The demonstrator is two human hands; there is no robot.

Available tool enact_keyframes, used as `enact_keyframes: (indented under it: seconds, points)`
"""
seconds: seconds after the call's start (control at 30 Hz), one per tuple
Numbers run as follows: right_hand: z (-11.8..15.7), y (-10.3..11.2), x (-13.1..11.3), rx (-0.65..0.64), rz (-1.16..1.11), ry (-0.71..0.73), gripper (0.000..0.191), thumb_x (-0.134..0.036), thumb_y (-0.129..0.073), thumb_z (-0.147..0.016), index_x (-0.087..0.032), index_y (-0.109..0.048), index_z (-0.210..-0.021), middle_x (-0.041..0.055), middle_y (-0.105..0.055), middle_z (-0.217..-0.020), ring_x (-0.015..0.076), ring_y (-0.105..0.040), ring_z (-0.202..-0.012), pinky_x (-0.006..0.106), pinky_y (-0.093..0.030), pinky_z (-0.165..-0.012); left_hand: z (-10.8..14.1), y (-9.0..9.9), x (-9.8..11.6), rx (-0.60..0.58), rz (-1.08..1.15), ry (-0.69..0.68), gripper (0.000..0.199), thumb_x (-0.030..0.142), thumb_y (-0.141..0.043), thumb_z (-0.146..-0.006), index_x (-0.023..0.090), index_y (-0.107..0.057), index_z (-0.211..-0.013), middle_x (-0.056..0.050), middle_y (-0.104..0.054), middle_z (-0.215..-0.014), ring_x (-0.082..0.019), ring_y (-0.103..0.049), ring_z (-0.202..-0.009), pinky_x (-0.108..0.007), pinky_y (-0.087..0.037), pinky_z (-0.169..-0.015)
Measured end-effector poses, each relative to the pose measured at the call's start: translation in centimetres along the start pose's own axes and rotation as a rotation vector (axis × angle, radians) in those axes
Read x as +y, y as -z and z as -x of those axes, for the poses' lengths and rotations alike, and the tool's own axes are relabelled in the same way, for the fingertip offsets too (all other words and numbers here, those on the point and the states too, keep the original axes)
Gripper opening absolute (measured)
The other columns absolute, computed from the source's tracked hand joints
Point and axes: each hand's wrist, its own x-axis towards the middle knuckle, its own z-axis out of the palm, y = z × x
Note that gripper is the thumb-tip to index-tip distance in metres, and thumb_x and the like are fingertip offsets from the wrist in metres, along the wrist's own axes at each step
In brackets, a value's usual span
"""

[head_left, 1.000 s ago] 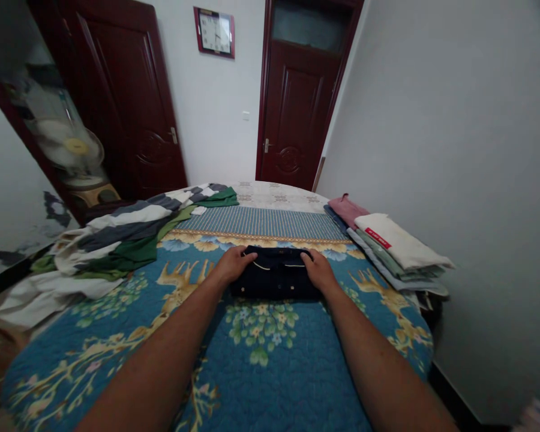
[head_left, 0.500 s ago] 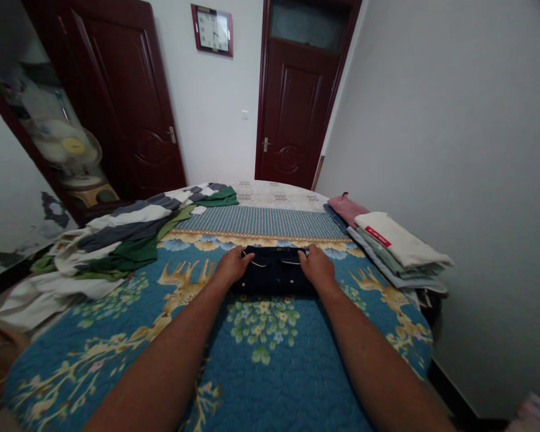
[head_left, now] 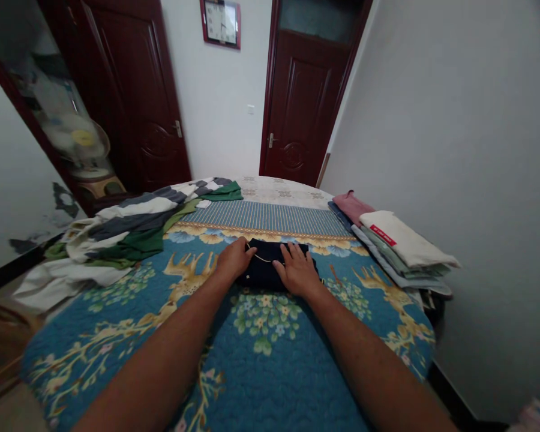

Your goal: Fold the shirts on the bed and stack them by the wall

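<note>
A dark navy folded garment (head_left: 265,273) with thin pale piping lies on the blue floral cloth in front of me. My left hand (head_left: 234,259) pinches its left edge between thumb and fingers. Spread out flat, my right hand (head_left: 298,270) rests on top of the garment's right part, its fingers apart and pointing away from me.
Loose striped, green and white clothes (head_left: 130,225) lie along the left side of the table (head_left: 270,384). A stack of folded clothes (head_left: 400,240), a white one on top, sits at the right, with a pink garment (head_left: 353,207) behind it. Walls and doors stand beyond.
My right hand has let go of the garment's right edge and moved left onto its top, fingers spread. My left hand still grips the left edge. The view has shifted slightly.
</note>
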Motion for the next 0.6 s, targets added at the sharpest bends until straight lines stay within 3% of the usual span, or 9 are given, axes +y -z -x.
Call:
enact_keyframes:
  seconds: [0.13, 0.23, 0.33, 0.43, 0.6]
  points:
    - [-0.1, 0.4, 0.1, -0.046, 0.032, -0.013, 0.075, -0.062, -0.027, -0.109, -0.018, -0.031, -0.169, 0.0147, -0.022, -0.177, 0.0343, -0.017, -0.164, 0.065, -0.013, -0.129, 2.8, 1.9, 2.6, 0.169, -0.020, -0.246, 0.032, 0.027, -0.051, -0.104, 0.019, -0.062, -0.133, -0.012, -0.070, -0.132, -0.025, -0.066, -0.123, -0.036, -0.050, -0.105]
    - [-0.1, 0.5, 0.0, -0.066, 0.040, -0.013, 0.075, -0.062, -0.027, -0.109, -0.018, -0.030, -0.170, 0.0144, -0.021, -0.177, 0.0336, -0.016, -0.164, 0.064, -0.013, -0.129, 4.9, 0.6, 4.0, 0.122, -0.073, -0.375, 0.041, 0.026, -0.043, -0.107, 0.018, -0.057, -0.145, -0.013, -0.066, -0.142, -0.024, -0.063, -0.130, -0.037, -0.049, -0.110]
    - [-0.1, 0.5, 0.0, -0.078, 0.048, -0.018, 0.074, -0.060, -0.027, -0.110, -0.018, -0.029, -0.170, 0.0152, -0.020, -0.177, 0.0332, -0.015, -0.164, 0.063, -0.013, -0.129, 6.0, -2.0, 3.7, 0.029, -0.200, -0.395, 0.051, 0.039, -0.041, -0.109, 0.015, -0.052, -0.153, -0.015, -0.057, -0.158, -0.030, -0.051, -0.147, -0.048, -0.040, -0.122]
    - [-0.1, 0.5, 0.2, -0.065, 0.045, -0.009, 0.073, -0.060, -0.027, -0.110, -0.017, -0.031, -0.169, 0.0157, -0.021, -0.177, 0.0337, -0.017, -0.164, 0.063, -0.014, -0.129, 6.2, -3.7, 2.5, 0.009, -0.279, -0.384, 0.063, 0.052, -0.037, -0.109, 0.016, -0.046, -0.160, -0.013, -0.042, -0.170, -0.033, -0.035, -0.159, -0.059, -0.028, -0.128]
    - [0.2, 0.2, 0.9, -0.049, 0.025, -0.001, 0.080, -0.064, -0.029, -0.108, -0.013, -0.026, -0.170, 0.0166, -0.022, -0.176, 0.0328, -0.019, -0.164, 0.058, -0.017, -0.130, 5.9, -4.5, 1.3, 0.025, -0.344, -0.345, 0.071, 0.057, -0.033, -0.108, 0.013, -0.040, -0.164, -0.016, -0.032, -0.174, -0.032, -0.030, -0.161, -0.056, -0.025, -0.130]
